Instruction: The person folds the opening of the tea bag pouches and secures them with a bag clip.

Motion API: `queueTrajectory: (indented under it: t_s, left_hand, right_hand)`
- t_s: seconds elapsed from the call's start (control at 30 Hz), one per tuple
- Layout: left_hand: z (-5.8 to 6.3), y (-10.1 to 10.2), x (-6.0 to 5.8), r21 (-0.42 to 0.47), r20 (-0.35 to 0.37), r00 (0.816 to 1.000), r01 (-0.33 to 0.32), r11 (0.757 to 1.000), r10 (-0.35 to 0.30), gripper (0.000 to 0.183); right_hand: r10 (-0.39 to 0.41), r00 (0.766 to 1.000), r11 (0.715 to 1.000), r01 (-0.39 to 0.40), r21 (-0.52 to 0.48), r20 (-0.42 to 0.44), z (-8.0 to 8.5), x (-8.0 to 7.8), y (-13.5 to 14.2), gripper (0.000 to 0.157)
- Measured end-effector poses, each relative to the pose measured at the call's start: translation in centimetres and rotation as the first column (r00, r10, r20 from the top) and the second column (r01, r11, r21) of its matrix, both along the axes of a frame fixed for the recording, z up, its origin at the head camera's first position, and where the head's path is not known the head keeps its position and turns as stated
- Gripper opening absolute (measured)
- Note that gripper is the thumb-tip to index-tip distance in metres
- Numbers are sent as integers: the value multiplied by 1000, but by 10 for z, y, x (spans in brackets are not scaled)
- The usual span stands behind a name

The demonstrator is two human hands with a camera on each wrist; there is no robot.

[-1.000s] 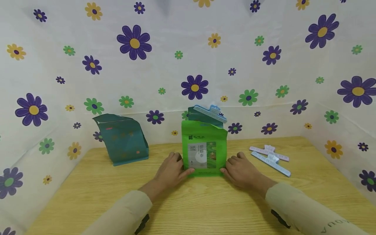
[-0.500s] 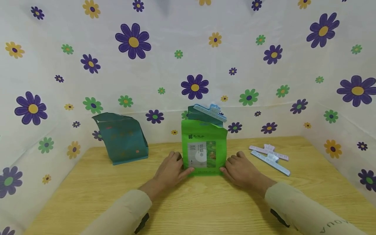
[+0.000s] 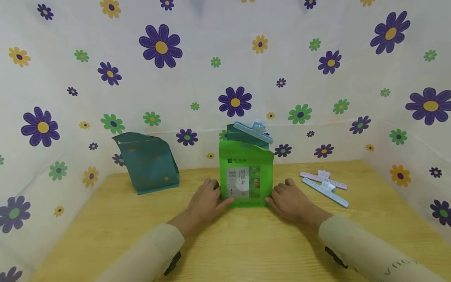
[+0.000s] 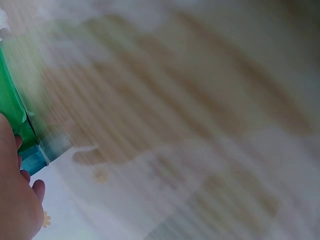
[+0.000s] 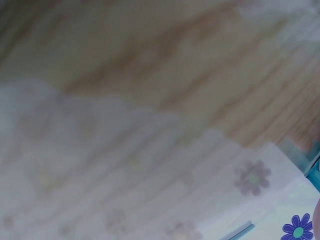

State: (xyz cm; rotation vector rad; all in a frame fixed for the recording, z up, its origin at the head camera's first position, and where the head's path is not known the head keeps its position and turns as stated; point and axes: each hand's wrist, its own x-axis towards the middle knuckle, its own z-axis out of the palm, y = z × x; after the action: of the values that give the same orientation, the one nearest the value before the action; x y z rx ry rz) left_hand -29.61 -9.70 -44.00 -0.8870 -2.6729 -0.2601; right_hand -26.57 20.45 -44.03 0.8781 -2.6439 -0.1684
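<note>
A bright green tea bag [image 3: 246,154] with a grey and green label stands upright at the middle of the table. My left hand [image 3: 204,201] holds its lower left corner, thumb across the front and fingers round the side. At the lower right corner, my right hand [image 3: 293,200] grips it the same way. Right behind stands a teal bag [image 3: 243,135], its top slanting and fitted with a light blue sealing clip [image 3: 253,132]. In the left wrist view the left hand [image 4: 20,185] lies against the green bag's side [image 4: 12,100]. Only a sliver of finger [image 5: 317,220] shows in the right wrist view.
Another teal bag [image 3: 149,164], its top unclipped and slanted, stands at the back left. To the right lie a pink sealing clip [image 3: 322,178] and a light blue one [image 3: 325,191], partly overlapping. A flower-printed white sheet [image 3: 197,86] walls the wooden table [image 3: 246,250] at back and sides.
The head view has tilted down slightly, so everything sits a little higher in it. Both hands keep their hold on the green bag, and the bags and clips stay in place.
</note>
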Motion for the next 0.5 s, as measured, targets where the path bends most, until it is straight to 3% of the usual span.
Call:
queueTrajectory:
  t_s: [0.23, 0.5]
  left_hand:
    - [9, 7, -12, -7, -19, 1000, -7, 1000, 7, 60]
    - [5, 4, -3, -20, 50, 998, -24, 1000, 24, 59]
  right_hand:
    - [3, 999, 1000, -3, 3, -43, 10, -10, 6, 33]
    - [19, 999, 1000, -20, -15, -26, 0, -5, 3, 34]
